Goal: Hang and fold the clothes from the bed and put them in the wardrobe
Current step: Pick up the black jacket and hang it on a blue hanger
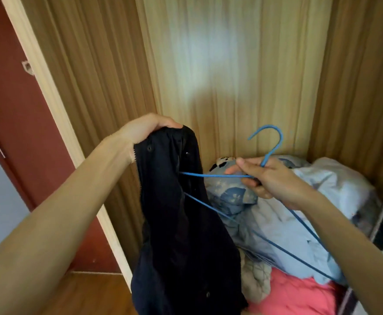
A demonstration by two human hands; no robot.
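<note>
The left hand (145, 128) grips a dark garment (181, 223) at its top; the right hand (270, 180) holds a blue hanger (268, 153) (one end inside the garment).

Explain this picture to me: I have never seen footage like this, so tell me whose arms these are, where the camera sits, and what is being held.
There is no machine here. The one picture comes from a camera worn on a person's head, looking forward and down, so the two bare arms are the wearer's own. The left hand has a closed grip on the top edge of a dark garment, which hangs down. The right hand holds a blue wire hanger by its neck; one end of the hanger reaches into the garment. Behind is an open wooden wardrobe, with a pile of pale blue, grey and pink bedding on its floor.
</note>
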